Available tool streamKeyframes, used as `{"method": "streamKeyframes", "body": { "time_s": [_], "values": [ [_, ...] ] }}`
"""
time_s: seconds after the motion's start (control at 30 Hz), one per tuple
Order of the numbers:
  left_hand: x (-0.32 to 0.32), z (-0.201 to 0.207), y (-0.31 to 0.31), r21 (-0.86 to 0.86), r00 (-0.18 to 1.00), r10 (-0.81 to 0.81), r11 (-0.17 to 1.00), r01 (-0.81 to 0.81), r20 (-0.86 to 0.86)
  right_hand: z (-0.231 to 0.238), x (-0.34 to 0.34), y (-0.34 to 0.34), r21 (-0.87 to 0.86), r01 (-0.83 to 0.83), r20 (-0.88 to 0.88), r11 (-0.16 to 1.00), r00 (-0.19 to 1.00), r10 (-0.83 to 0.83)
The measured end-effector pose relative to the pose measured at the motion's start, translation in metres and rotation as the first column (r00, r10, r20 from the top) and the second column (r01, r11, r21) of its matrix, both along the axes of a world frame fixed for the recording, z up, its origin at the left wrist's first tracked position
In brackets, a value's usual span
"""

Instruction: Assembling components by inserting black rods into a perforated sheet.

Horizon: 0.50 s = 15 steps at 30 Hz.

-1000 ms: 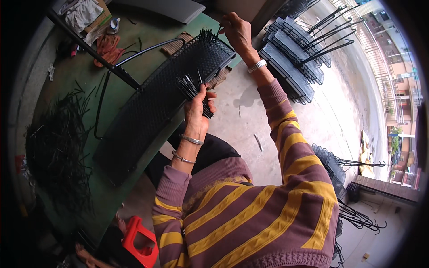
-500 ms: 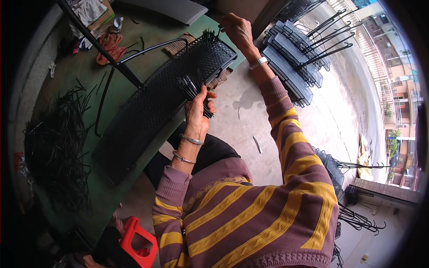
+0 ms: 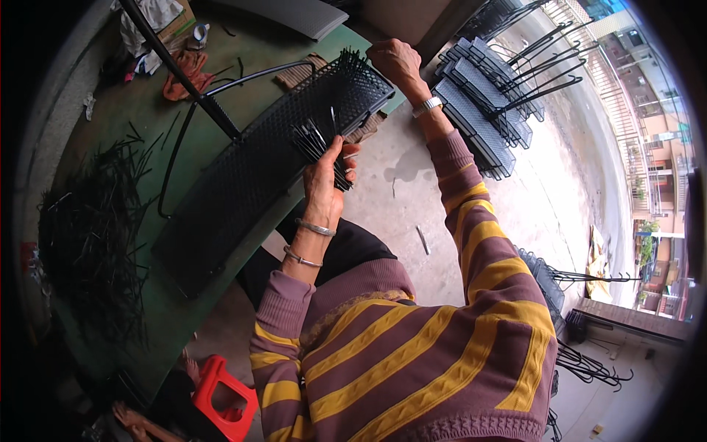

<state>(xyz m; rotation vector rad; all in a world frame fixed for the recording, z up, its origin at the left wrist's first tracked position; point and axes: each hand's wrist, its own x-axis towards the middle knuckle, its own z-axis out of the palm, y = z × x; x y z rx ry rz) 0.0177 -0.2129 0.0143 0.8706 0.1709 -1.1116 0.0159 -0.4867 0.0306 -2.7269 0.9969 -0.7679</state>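
A black mesh panel (image 3: pixel 243 177) with a bent tubular frame (image 3: pixel 168 169) lies slanted across the green table (image 3: pixel 166 313). My left hand (image 3: pixel 330 168) is closed around a bundle of thin black strips (image 3: pixel 312 138) over the panel's near edge. One strip stands up apart from the others in that bundle. Beyond the panel's far right corner is my right hand (image 3: pixel 398 62), with its fingers curled together. What they hold, if anything, cannot be made out. Close to it, a tuft of black strip ends (image 3: pixel 355 62) sticks up from the panel's far end.
A heap of loose black strips (image 3: pixel 92 243) covers the table's left side. Stacked mesh racks (image 3: pixel 482 99) with hooked rods stand on the floor at far right. Below the table are a red plastic stool (image 3: pixel 221 394) and another person's hand (image 3: pixel 131 420). Cardboard (image 3: pixel 294 71) lies under the panel.
My right hand has shifted slightly right and nearer, its fingers more curled. A single strip now stands out of the left hand's bundle. The other person's hand shows more at lower left.
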Motion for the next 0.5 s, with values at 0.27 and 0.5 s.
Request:
{"method": "streamKeyframes", "body": {
  "time_s": [0.27, 0.5],
  "values": [
    [0.003, 0.004, 0.003, 0.010, 0.999, 0.002, 1.000, -0.002, 0.043, 0.032, -0.033, 0.069, 0.107, -0.129, 0.264, 0.986, 0.960, 0.097],
    [0.000, 0.009, 0.001, 0.063, 0.994, -0.044, 0.997, 0.038, 0.102, 0.016, -0.067, 0.115, 0.578, -0.598, 0.375, 0.555, 0.799, 0.470]
  ]
}}
